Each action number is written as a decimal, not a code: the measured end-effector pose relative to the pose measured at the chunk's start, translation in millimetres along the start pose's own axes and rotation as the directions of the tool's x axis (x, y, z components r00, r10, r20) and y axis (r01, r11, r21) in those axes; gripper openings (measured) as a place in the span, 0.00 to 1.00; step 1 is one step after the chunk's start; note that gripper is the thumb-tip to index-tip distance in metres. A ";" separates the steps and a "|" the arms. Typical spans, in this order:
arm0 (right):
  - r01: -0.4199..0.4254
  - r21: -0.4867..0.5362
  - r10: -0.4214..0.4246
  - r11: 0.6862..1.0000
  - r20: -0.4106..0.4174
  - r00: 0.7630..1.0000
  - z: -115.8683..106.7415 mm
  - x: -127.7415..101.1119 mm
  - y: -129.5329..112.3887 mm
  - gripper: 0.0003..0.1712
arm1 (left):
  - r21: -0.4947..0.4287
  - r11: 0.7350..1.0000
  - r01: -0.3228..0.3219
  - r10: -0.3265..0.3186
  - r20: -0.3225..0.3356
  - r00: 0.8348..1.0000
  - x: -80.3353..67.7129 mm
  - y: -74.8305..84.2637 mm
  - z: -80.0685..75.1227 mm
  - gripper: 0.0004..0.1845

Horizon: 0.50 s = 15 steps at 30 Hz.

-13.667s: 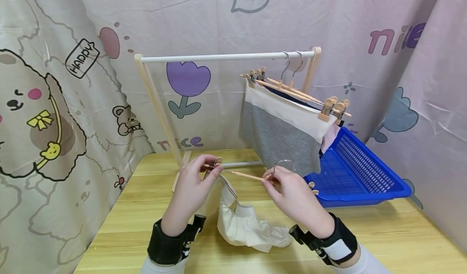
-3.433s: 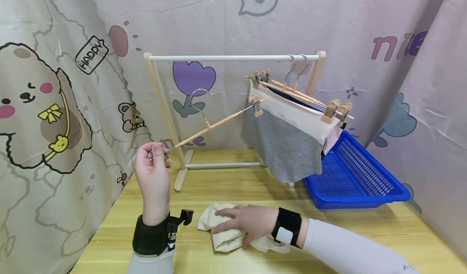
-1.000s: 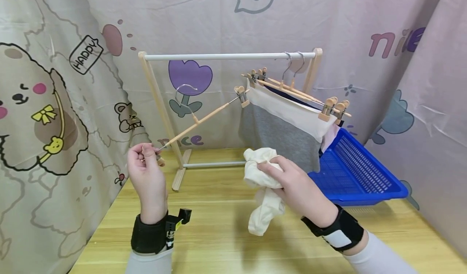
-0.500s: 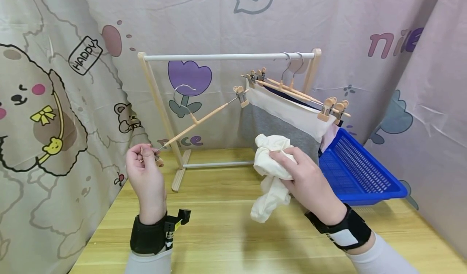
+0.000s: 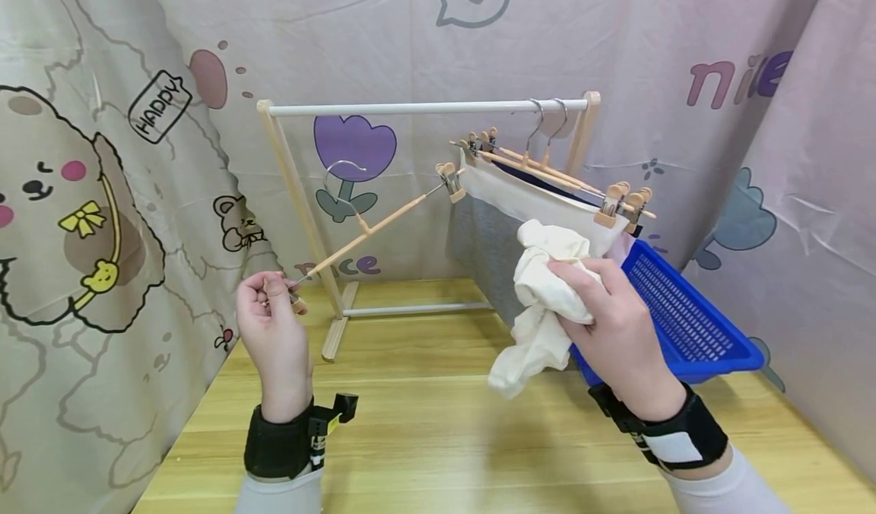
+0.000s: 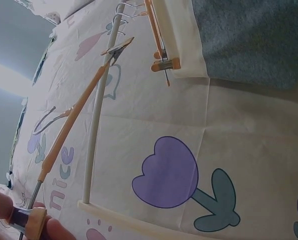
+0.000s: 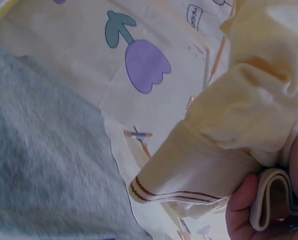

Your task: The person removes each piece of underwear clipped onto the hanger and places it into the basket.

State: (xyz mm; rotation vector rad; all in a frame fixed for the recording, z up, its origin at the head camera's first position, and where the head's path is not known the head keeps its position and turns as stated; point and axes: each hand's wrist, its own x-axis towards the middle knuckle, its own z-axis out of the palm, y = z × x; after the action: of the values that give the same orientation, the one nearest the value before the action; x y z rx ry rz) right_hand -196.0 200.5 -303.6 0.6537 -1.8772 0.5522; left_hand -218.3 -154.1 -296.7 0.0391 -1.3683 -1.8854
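Note:
My left hand point(image 5: 274, 328) holds an empty wooden clip hanger point(image 5: 393, 216) by its near end, thumb and fingers on the clip there. That clip point(image 6: 35, 223) shows between the fingertips in the left wrist view. The hanger slants up to the right, its hook upward and the far clip point(image 5: 450, 182) bare. My right hand point(image 5: 616, 328) grips a bunched cream garment point(image 5: 550, 278) above the table, in front of the hanging grey-and-white garment point(image 5: 489, 248). Its folded waistband point(image 7: 189, 172) with brown stripes shows in the right wrist view. A loose part dangles below the fingers.
A small rack point(image 5: 424, 109) with a white rail stands at the back of the wooden table point(image 5: 411, 430). Two clip hangers with garments hang at its right end. Behind them and to the right is a blue basket point(image 5: 691, 324), partly hidden by my right hand.
The cream garment hung near the hanger's left end, later lay under my right hand on the table. Since then the right hand has lifted it and moved right; the left stays nearly still.

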 end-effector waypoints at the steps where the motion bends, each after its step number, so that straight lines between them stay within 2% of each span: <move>1: -0.008 -0.001 0.008 1.000 -0.015 1.000 -1.7 0.8 0.4 0.27 | -0.003 1.000 0.000 0.000 -0.003 1.000 0.0 0.2 0.2 0.05; 8: -0.018 -0.024 0.013 1.000 -0.162 0.987 -13.2 6.0 7.1 0.27 | -0.014 1.000 -0.003 0.003 -0.013 1.000 0.8 -0.3 0.9 0.06; 15: -0.055 -0.038 0.039 0.998 -0.326 0.944 -23.2 11.9 11.4 0.29 | -0.017 1.000 0.002 -0.003 -0.017 1.000 1.7 -2.0 0.4 0.05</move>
State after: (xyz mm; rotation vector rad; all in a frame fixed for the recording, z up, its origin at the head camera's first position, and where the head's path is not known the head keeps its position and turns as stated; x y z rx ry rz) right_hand -191.8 221.6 -284.9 0.4561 -1.5920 0.6062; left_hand -220.7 -154.6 -297.5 0.0482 -1.3413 -1.8945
